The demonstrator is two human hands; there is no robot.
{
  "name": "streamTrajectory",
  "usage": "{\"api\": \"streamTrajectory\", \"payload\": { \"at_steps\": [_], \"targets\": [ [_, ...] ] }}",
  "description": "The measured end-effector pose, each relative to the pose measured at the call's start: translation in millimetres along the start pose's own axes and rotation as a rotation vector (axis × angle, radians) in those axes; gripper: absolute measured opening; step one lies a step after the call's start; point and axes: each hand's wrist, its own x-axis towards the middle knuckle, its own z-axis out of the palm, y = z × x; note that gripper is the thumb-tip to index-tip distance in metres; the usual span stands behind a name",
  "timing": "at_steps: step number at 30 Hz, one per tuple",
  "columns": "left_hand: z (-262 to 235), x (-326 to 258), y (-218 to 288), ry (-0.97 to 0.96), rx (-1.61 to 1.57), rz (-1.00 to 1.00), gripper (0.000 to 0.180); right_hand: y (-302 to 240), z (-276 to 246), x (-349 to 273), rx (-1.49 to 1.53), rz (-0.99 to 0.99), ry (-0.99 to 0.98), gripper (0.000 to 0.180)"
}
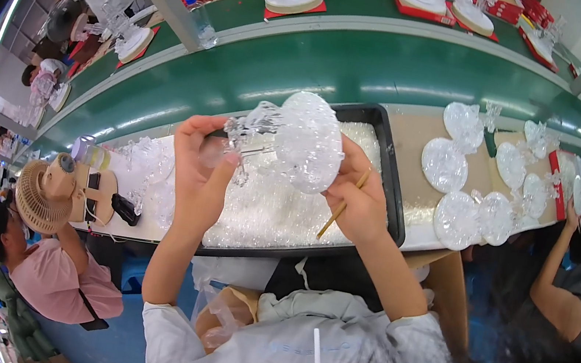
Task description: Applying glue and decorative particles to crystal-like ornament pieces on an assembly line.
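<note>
Over the tray, my two hands hold a clear plastic figurine tilted on its side, its round, frosted white base (309,143) toward the right. My left hand (195,183) is closed on the figurine's clear top end, fingers and thumb curled round it. The base's edge is gripped by my right hand (363,208), which also keeps a thin brown stick (344,204) between its fingers; whether its tip is a brush I cannot tell. Beneath them, a black tray (391,162) holds a deep layer of white sparkling flakes (263,218).
Several similar round-based figurines (445,165) stand on cardboard at the right. Clear pieces (147,169) and a beige fan (44,191) are at the left. Beyond runs a green conveyor (245,79) with a metal rail. Co-workers sit on both sides, one with an arm (554,263) reaching in.
</note>
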Motion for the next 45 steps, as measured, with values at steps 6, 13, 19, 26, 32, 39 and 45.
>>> {"api": "streamTrajectory", "payload": {
  "at_steps": [6, 13, 19, 26, 32, 39, 45],
  "targets": [
    [5.6, 21.1, -14.5, 0.025, 0.050, -0.061, 0.039, -2.6, -0.6, -1.2, -0.027, -0.066, 0.033, 0.070],
    [10.2, 30.4, -4.0, 0.125, 0.272, 0.190, 0.035, -21.6, -41.4, -16.0, -0.357, -0.419, 0.270, 0.043],
    [4.4, 27.6, -28.9, 0.070, 0.410, 0.170, 0.024, -31.8, -31.1, -23.6, -0.498, -0.774, 0.293, 0.043],
    [10.1, 22.6, -30.1, -0.020, 0.580, 0.433, 0.015, -39.7, 20.7, -2.5, -0.637, -0.302, 0.065, 0.035],
    [2.6, 22.2, -30.6, -0.102, 0.578, 0.452, 0.019, -16.7, 6.3, 24.0, -0.950, -0.413, -0.361, 0.019],
    [-0.1, 19.2, -26.7, -0.097, 0.591, 0.476, 0.021, -8.7, 5.4, 9.5, -1.143, -0.597, -0.234, 0.021],
    [4.5, 16.6, -28.0, -0.095, 0.583, 0.553, 0.021, -3.2, 3.9, 12.7, -1.008, -0.733, -0.575, 0.023]
  ]
}}
